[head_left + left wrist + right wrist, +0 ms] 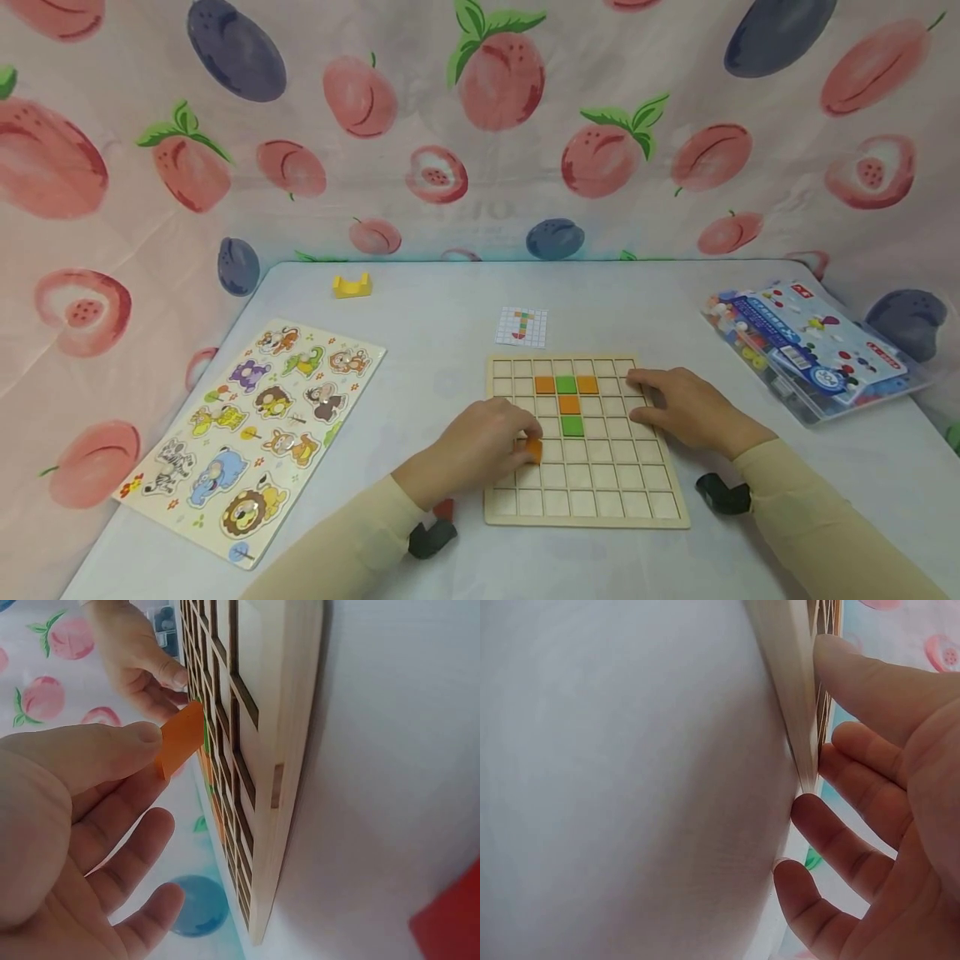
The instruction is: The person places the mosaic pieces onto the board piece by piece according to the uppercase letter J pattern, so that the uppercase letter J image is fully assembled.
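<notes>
My left hand (480, 442) pinches an orange square tile (182, 740) between thumb and forefinger, over the left part of a wooden grid board (588, 523). In the left wrist view the tile stands tilted close to the grid, its other fingers spread loosely. Set in the upper cells are orange tiles (570, 405) and green tiles (572, 426), forming a T shape. My right hand (693, 408) touches the board's right edge with thumb and fingertips, the fingers relaxed. A red piece (445, 508) lies on the table, partly hidden beside my left wrist.
Behind the board lies a small pattern card (521, 327) with a coloured figure. An animal puzzle board (258, 442) lies at left, a yellow block (352, 286) at the back. A clear plastic case (817, 350) with a printed sheet sits at right.
</notes>
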`<state>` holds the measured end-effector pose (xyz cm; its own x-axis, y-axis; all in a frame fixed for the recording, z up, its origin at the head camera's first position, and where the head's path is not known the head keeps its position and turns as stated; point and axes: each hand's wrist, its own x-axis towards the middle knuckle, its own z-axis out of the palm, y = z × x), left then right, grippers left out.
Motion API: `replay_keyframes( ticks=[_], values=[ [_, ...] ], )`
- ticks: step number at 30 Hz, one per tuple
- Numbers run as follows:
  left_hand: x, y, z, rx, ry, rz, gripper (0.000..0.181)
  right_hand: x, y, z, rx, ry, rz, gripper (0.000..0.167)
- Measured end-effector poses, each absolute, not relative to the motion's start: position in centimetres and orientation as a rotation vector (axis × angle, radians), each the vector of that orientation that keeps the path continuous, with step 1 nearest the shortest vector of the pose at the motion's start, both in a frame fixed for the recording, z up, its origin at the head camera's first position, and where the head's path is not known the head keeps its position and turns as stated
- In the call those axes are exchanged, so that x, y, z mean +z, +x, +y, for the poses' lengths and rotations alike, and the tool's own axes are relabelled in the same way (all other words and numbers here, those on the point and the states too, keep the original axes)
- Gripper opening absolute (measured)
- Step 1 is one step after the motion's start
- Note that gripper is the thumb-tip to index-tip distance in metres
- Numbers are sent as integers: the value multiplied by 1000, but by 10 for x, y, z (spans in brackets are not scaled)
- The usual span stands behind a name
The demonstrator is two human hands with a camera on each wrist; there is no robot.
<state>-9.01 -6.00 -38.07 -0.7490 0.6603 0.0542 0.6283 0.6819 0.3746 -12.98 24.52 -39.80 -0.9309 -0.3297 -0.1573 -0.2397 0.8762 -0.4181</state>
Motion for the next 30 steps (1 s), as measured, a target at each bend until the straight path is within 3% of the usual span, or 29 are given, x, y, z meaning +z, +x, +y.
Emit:
replay_keyframes(
  ticks=[30],
  values=[
    [-384, -100, -33, 493, 1094, 2795, 13, -398, -130, 245, -577, -416, 2820, 61]
  ],
)
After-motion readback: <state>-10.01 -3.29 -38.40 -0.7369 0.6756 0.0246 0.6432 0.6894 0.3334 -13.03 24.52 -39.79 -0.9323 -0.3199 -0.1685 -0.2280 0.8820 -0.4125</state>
